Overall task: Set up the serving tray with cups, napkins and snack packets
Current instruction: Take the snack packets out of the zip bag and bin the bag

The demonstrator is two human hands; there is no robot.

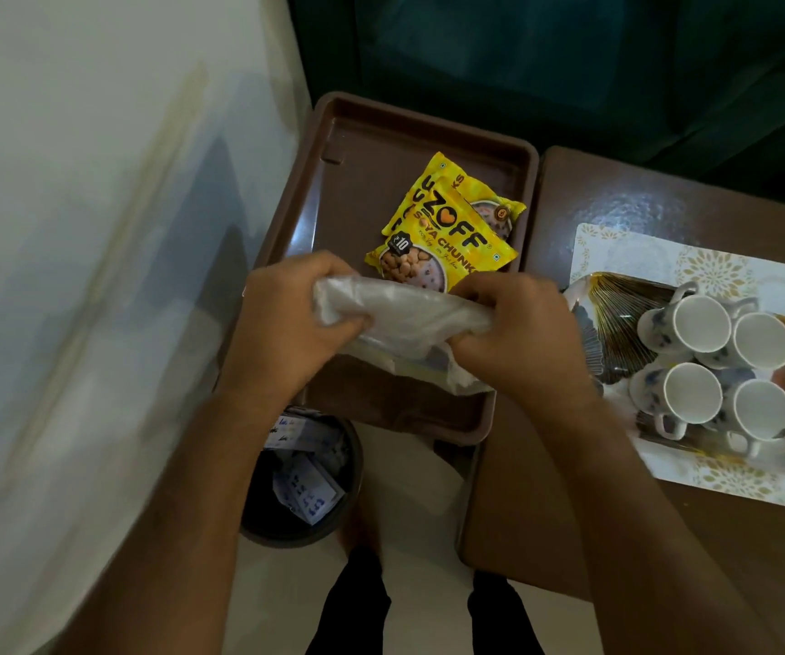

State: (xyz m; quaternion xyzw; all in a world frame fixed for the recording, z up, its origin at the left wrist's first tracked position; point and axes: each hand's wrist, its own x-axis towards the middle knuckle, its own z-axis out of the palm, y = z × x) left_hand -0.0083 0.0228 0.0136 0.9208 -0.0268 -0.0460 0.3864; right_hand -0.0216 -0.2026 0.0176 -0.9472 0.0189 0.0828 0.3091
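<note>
Table: dark brown, filling the right side of the view, near to far.
Brown tray: long and shallow, lying left of the table, its far end close to a dark green seat.
Patterned tray: white with gold flowers, on the table at the right – this is where the cups stand.
Bin: dark and round, on the floor below the near end of the brown tray, with printed paper scraps inside.
Snack packets: two yellow ones, overlapping, lying in the middle of the brown tray, just beyond the hands.
Plastic bag: clear and crumpled, held over the near half of the brown tray – what is inside cannot be told.
Cups: four white ones with blue marks, clustered together on the patterned tray, mouths facing the camera.
Left hand: fingers curled tight on the left end of the plastic bag.
Right hand: fingers curled on the right end of the same bag.
</note>
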